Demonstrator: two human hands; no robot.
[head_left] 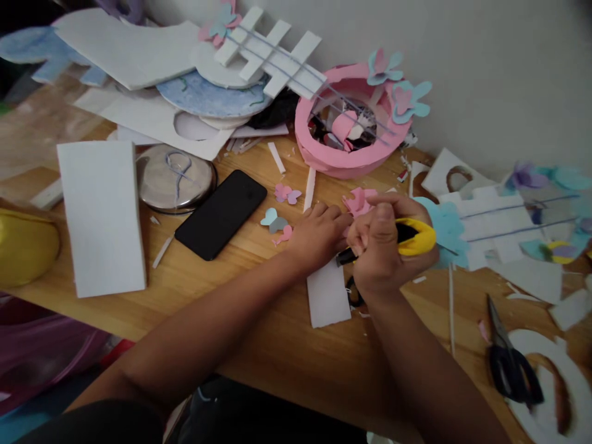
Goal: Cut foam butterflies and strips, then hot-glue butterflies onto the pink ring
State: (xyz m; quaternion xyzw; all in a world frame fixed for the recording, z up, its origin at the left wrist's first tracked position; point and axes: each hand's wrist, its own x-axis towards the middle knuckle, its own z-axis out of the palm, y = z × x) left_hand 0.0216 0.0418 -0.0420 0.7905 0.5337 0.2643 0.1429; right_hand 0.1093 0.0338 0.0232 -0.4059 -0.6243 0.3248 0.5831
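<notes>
My right hand is wrapped round a yellow-and-black utility knife, its dark tip pointing down and left at a small white foam piece. Palm down, my left hand lies with fingers stretched over the upper end of that piece. Pink cut paper sits just beyond my fingers. Left of my left hand are a pink-and-lilac paper butterfly and a blue-and-grey one. A black loop, partly hidden, shows beside the foam piece.
A pink ring-shaped basket with paper flowers stands at the back. Left lie a black phone, a white foam block and a round metal lid. Dark-handled scissors and a blue-flowered foam fence are right.
</notes>
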